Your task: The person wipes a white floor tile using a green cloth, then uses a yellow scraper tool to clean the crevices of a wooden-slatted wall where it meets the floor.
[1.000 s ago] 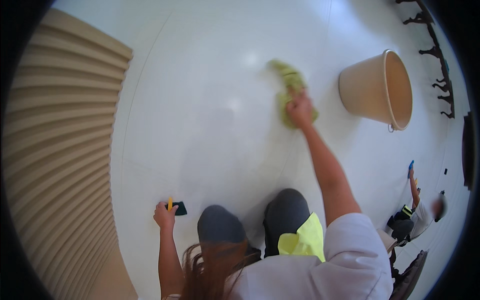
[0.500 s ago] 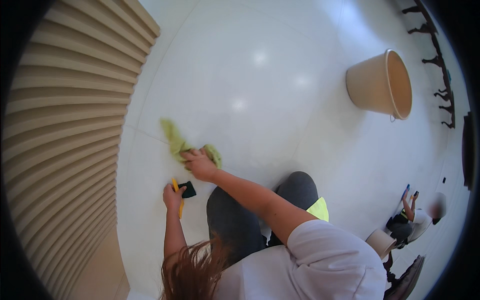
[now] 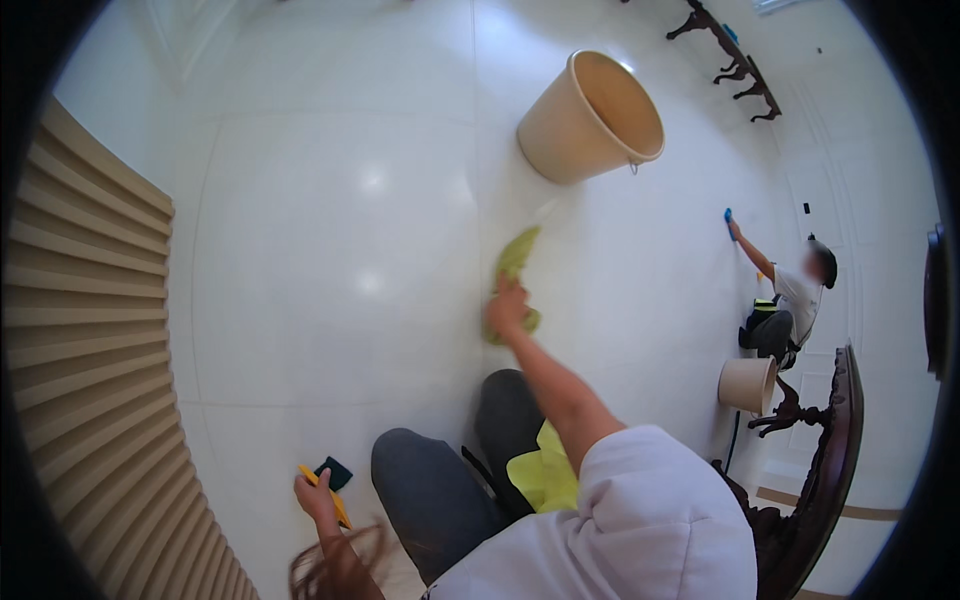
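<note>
A crumpled yellow-green cloth (image 3: 516,255) lies against the white tiled floor (image 3: 330,340) ahead of my knees. My right hand (image 3: 508,306) is closed over it with the arm stretched forward, slightly blurred. Low on the left, my left hand (image 3: 317,496) grips a slim yellow tool (image 3: 343,514) whose working end I cannot make out. A dark green scouring pad (image 3: 336,473) sits at the fingers of that same hand, close to the floor. Bright yellow-green fabric (image 3: 545,470) rests by my right thigh.
A beige bucket (image 3: 555,130) stands ahead of my right hand. Ribbed beige panelling (image 3: 95,350) borders the left. Dark carved furniture (image 3: 835,450) is at the lower right. Beyond, a crouching person (image 3: 797,300) reaches out with a blue item (image 3: 729,222), near another bucket (image 3: 740,383).
My right hand has swept the cloth to the right across the floor. The view has turned rightward, bringing the bucket nearer the middle. The other person's arm now reaches out to the wall side.
</note>
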A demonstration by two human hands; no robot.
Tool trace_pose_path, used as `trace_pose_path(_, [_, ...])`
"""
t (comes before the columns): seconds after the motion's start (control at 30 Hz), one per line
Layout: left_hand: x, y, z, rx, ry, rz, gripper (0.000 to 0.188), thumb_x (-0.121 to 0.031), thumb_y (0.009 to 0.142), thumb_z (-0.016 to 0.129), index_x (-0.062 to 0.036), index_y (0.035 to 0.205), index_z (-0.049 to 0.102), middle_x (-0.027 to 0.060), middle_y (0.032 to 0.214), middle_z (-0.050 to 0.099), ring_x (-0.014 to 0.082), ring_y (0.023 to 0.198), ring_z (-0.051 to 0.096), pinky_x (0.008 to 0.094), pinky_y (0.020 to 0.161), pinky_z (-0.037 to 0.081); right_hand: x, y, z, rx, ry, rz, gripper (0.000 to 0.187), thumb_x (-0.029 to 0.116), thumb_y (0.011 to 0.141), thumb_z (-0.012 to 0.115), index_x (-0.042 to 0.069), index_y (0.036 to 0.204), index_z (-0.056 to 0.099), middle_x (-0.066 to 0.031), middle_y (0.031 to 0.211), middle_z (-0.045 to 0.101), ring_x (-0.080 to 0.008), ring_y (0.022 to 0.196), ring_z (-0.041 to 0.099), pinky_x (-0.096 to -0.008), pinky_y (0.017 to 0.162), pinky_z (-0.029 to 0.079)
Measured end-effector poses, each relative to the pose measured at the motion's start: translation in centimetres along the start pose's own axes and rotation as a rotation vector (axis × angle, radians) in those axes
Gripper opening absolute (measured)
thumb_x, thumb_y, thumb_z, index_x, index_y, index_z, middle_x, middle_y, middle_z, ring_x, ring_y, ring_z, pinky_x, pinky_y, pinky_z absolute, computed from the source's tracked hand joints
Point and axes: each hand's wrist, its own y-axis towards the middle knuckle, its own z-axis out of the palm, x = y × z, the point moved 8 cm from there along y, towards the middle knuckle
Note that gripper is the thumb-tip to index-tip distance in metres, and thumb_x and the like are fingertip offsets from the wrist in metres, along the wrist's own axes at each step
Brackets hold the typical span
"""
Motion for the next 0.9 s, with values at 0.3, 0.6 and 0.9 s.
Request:
trace_pose_path(0.3, [0.0, 1.3, -0.8, 0.142, 0.106, -0.137, 0.047, -0.031, 0.066, 0.082, 0.0017, 0.086, 0.054, 0.0184, 0.084, 0.061, 0.0354, 0.079, 0.059, 0.0425, 0.072, 0.046, 27.2, -29.5, 4.5, 0.955, 0.329, -1.374, 0.054, 0.006, 0.082, 0.048, 0.013, 0.135, 0.046, -0.0261, 0.139, 0.034, -0.0429, 0.125, 0.035, -0.0558, 0.104, 0.026])
trace_pose_path(0.6, [-3.7, -0.6, -2.4, 0.239, 0.453, -0.358, 0.066, -0.045, 0.062, 0.081, 0.0003, 0.104, 0.056, 0.0169, 0.107, 0.058, 0.0347, 0.102, 0.056, 0.0443, 0.085, 0.047, 12.1, 11.3, -4.2, 0.288, 1.115, -0.552, 0.045, 0.015, 0.096, 0.034, 0.007, 0.141, 0.035, -0.0118, 0.114, 0.055, -0.0215, 0.090, 0.054, -0.0332, 0.088, 0.044])
trace_pose_path(0.9, [-4.0, -2.4, 2.7, 0.258, 0.420, -0.476, 0.117, -0.050, 0.057, 0.082, 0.0082, 0.138, 0.020, 0.0271, 0.146, 0.017, 0.0383, 0.134, 0.028, 0.0450, 0.105, 0.033, 20.9, 26.6, -1.9, -0.159, 0.556, -0.283, 0.032, 0.013, 0.079, 0.056, 0.002, 0.109, 0.057, -0.0213, 0.095, 0.058, -0.0371, 0.087, 0.057, -0.0457, 0.076, 0.045])
